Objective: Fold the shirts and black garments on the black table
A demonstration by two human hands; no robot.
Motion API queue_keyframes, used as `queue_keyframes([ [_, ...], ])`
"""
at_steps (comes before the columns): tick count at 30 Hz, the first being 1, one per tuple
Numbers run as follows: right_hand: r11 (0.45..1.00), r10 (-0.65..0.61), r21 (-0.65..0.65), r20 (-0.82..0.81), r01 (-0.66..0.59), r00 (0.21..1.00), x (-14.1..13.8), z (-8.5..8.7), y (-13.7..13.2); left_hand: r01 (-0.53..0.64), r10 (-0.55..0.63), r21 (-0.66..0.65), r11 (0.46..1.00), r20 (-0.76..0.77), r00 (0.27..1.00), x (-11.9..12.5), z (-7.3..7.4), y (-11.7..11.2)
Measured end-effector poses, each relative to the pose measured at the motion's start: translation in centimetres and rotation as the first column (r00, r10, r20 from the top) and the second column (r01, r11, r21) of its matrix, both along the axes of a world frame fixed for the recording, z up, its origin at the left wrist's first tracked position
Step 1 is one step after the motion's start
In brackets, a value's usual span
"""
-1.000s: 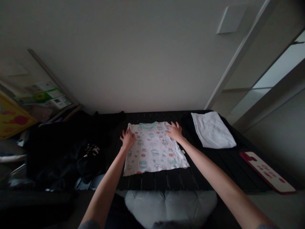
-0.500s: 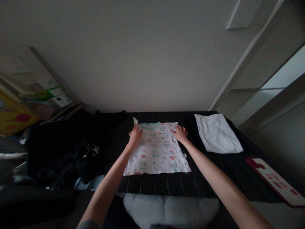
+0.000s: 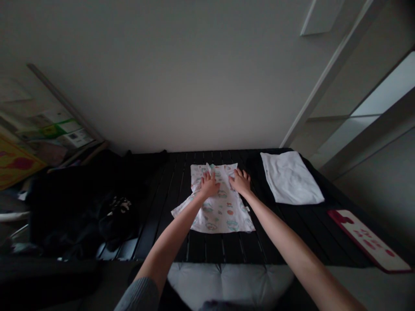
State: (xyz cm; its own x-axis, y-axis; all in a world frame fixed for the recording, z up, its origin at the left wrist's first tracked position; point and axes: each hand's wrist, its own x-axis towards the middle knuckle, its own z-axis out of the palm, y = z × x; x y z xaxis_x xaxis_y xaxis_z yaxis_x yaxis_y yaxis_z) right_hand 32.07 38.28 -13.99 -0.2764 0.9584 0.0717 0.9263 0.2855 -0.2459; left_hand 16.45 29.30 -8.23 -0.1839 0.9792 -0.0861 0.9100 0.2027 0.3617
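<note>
A small white short-sleeved shirt [image 3: 223,209] with green and orange prints lies on the black slatted table. Its left side is turned inward over the middle, and the lower left corner sticks out at a slant. My left hand [image 3: 210,185] rests on the folded-over part near the collar, fingers spread, with a tip of cloth rising beside them. On the right shoulder, by the sleeve, my right hand [image 3: 241,181] presses down with its fingers apart. My left forearm covers part of the lower left of the shirt.
To the right lies a folded white cloth [image 3: 292,179] on dark fabric. A red-edged white board [image 3: 369,239] is near the right front. Black clothing [image 3: 74,203] is heaped at left. A wall [image 3: 201,86] stands behind the table, a grey cushion [image 3: 227,283] in front.
My left hand has moved right, bringing the shirt's left side over its middle. My right hand has stayed at the right shoulder. The view has shifted slightly.
</note>
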Motion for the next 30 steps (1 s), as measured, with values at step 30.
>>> queue_keyframes([
  [30, 0.999, 0.003, 0.035, -0.073, 0.0, 0.997, 0.2, 0.9, -1.1, -0.097, 0.11, 0.094, 0.991, -0.146, 0.983, -0.1, 9.0, -17.9],
])
